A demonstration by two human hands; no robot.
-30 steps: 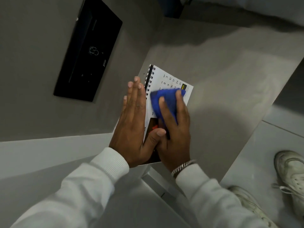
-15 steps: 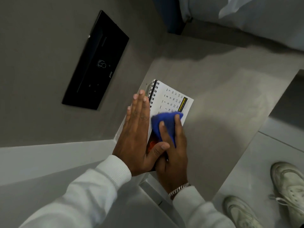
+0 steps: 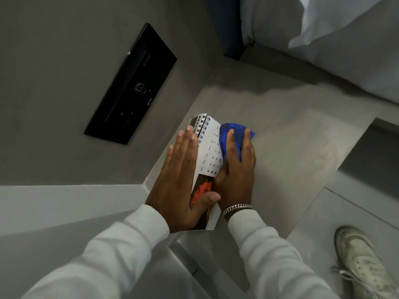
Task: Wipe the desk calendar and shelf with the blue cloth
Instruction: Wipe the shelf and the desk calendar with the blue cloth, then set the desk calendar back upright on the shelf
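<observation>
A white spiral-bound desk calendar (image 3: 210, 152) stands on the grey shelf (image 3: 291, 147), its date grid facing me and an orange picture at its lower end. My left hand (image 3: 179, 180) lies flat against the calendar's left side, fingers straight, thumb hooked over the picture end. My right hand (image 3: 236, 169) presses the blue cloth (image 3: 234, 134) onto the calendar's right edge, near its far end. The cloth bunches out past my fingertips. A silver bracelet sits on my right wrist.
A black wall panel (image 3: 131, 85) is set into the grey wall left of the shelf. White bedding (image 3: 336, 39) hangs at the top right. My white shoe (image 3: 362, 264) stands on the floor at the lower right. The shelf's front edge runs near my wrists.
My right hand has slid the blue cloth from the middle of the calendar page out to its right, far edge, uncovering the date grid. My left hand stays flat on the calendar.
</observation>
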